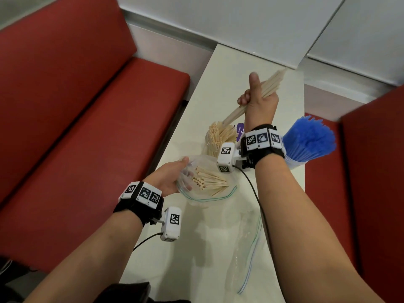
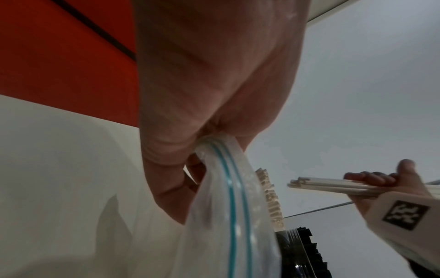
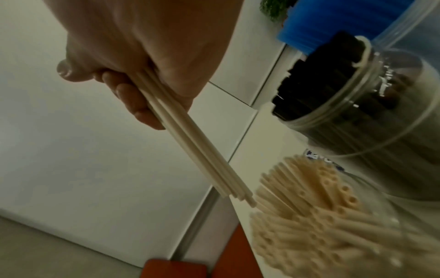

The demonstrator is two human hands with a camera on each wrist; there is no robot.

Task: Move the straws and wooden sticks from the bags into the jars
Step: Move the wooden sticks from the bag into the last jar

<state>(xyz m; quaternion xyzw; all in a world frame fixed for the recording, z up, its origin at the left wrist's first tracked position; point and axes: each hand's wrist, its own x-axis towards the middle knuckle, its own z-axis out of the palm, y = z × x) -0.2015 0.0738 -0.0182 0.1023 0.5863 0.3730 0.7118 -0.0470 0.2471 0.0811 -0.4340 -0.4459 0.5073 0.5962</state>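
Note:
My right hand (image 1: 255,99) grips a bundle of cream straws (image 1: 269,86) tilted over a clear jar (image 1: 207,138) that is packed with the same cream straws (image 3: 321,216). The bundle's lower ends (image 3: 240,195) hang just above the jar's mouth. My left hand (image 1: 175,176) pinches the rim of an open zip bag (image 1: 207,193), seen close up as the bag rim (image 2: 228,169) with a teal seal. More cream straws (image 1: 209,180) lie inside that bag on the white table (image 1: 207,248).
A jar of blue straws (image 1: 308,141) stands at the table's right edge. A clear jar of dark straws (image 3: 333,97) stands beside the cream jar. An empty zip bag (image 1: 247,254) lies flat near me. A red bench (image 1: 87,127) runs along the left.

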